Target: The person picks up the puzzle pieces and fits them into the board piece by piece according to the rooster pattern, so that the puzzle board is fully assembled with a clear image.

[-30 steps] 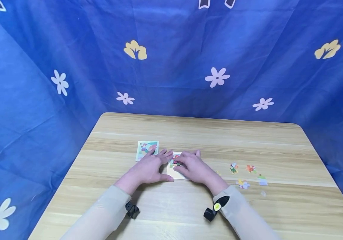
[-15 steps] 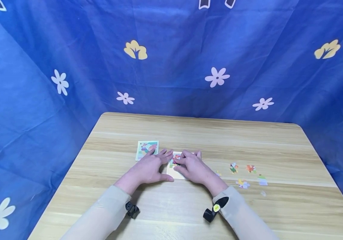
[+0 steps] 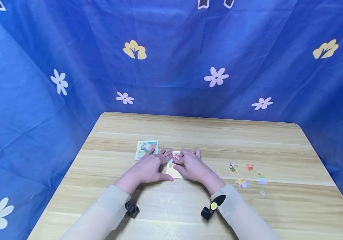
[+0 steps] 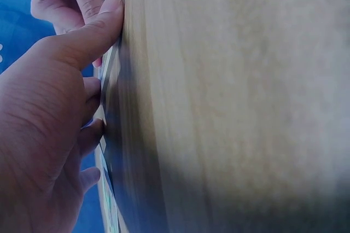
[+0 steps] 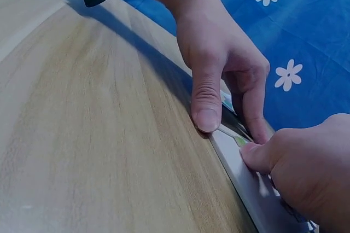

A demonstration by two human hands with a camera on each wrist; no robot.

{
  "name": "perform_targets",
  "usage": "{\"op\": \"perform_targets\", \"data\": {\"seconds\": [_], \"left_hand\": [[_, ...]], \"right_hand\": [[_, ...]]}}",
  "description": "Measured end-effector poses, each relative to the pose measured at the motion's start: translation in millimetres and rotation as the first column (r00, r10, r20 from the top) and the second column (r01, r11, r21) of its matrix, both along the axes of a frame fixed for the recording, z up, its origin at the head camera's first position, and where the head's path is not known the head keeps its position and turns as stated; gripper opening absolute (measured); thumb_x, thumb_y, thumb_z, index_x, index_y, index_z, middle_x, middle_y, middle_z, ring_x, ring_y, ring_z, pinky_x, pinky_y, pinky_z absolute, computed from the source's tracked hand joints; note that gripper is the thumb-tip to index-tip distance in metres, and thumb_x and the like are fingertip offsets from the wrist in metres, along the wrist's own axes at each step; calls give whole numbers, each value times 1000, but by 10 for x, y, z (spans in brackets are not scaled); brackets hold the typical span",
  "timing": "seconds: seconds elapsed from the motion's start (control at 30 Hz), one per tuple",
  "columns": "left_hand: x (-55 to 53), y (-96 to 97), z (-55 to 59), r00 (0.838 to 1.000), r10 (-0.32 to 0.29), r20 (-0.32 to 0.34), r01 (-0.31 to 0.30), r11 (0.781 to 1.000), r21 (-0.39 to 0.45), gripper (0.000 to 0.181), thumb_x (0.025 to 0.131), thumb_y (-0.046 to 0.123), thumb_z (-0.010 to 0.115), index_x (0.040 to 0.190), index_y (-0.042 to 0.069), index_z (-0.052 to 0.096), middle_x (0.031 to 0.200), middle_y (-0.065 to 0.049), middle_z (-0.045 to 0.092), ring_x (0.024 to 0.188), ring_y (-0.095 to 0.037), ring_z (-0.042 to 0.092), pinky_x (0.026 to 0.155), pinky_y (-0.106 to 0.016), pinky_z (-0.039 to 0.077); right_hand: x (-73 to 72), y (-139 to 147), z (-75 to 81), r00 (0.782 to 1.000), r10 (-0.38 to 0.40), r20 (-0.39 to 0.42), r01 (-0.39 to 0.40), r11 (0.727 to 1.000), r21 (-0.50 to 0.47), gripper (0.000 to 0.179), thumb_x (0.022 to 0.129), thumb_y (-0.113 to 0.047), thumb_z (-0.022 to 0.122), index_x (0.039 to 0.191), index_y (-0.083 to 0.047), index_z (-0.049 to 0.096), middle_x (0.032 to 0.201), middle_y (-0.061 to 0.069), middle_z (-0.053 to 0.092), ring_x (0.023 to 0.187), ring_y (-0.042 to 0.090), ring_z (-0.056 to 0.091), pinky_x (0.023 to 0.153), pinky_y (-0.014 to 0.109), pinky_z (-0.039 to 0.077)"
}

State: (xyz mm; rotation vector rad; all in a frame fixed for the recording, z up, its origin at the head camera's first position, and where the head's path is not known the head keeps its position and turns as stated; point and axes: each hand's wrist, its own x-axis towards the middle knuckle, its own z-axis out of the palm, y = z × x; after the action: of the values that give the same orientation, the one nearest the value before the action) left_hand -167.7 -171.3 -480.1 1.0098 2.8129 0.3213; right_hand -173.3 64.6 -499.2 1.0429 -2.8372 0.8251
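Note:
A small pale puzzle board (image 3: 174, 174) lies at the middle of the table, with colourful jigsaw pieces (image 3: 175, 156) at its upper left. My left hand (image 3: 150, 169) is spread along the board's left side. Its thumb touches the lower left corner, and its fingertips rest at the upper left edge. Over the board, my right hand (image 3: 193, 166) bends its fingers and pinches a jigsaw piece between thumb and index finger, mostly hidden by them. A green bit of piece (image 5: 239, 141) shows beside the right thumb in the right wrist view.
A square picture card (image 3: 146, 149) lies just beyond the left fingers. To the right are several loose jigsaw pieces (image 3: 242, 183) and a small pale scrap (image 3: 262, 192). A blue flowered cloth (image 3: 171, 66) hangs behind the wooden table (image 3: 201, 130).
My right hand makes only slight shifts over the board's left part. The left hand stays at the board's edge, and the loose pieces lie as before.

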Motion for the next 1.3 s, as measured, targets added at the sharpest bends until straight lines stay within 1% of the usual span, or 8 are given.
{"op": "perform_targets", "data": {"seconds": [0.07,0.2,0.3,0.43,0.57,0.73,1.0,1.3], "left_hand": [[-2,1,-1,1000,0,0,0,1000,-1,105,85,77,70,158,6,48,165,-1,40,154,-28,35,128,-61,7],[-2,6,-1,1000,0,6,0,1000,-1,105,85,77,70,159,7,47,166,-1,39,154,-29,35,128,-61,7],[-2,11,0,1000,1,11,-1,1000,-4,105,85,78,69,160,8,46,166,0,39,154,-28,34,128,-61,7],[-4,22,5,1000,-2,6,2,1000,-10,104,86,78,69,161,9,45,166,-1,39,154,-28,34,128,-61,7],[-1,24,14,1000,-1,0,1,1000,3,103,86,76,71,160,8,46,166,-2,40,154,-28,35,128,-61,7],[7,13,20,1000,11,8,-11,1000,5,102,85,76,71,159,9,48,166,-1,41,154,-27,35,129,-60,6],[14,-1,16,1000,14,17,-14,1000,-8,103,86,78,68,161,10,46,166,-1,40,154,-28,34,129,-59,7],[-5,1,12,1000,6,6,-6,1000,-8,104,86,77,69,161,10,45,166,-2,40,155,-29,34,129,-60,7]], "right_hand": [[-4,5,11,1000,6,3,-6,1000,-3,39,98,-30,78,131,-9,74,92,-9,53,80,7,52,80,42,29],[-10,28,19,999,26,28,-25,999,-27,40,100,-30,76,134,-8,74,98,-7,57,82,6,53,85,45,31],[-9,62,22,998,45,45,-41,995,-88,40,101,-29,74,135,-7,74,102,-2,60,82,8,55,90,46,30],[-1,134,32,997,71,30,-64,980,-188,39,101,-27,76,132,-4,74,105,3,64,81,12,58,89,45,31],[13,226,52,996,80,25,-72,969,-234,41,100,-26,77,133,-3,74,106,4,65,81,14,59,88,45,31],[51,347,82,996,80,48,-66,969,-236,39,100,-27,76,132,-4,74,108,5,66,85,20,62,89,46,30],[123,544,135,996,91,19,-83,966,-246,33,101,-27,76,127,-8,77,106,2,67,82,18,61,87,44,30],[153,793,175,999,40,31,-32,970,-239,33,100,-26,77,126,-6,77,113,4,69,82,22,63,91,46,30]]}}
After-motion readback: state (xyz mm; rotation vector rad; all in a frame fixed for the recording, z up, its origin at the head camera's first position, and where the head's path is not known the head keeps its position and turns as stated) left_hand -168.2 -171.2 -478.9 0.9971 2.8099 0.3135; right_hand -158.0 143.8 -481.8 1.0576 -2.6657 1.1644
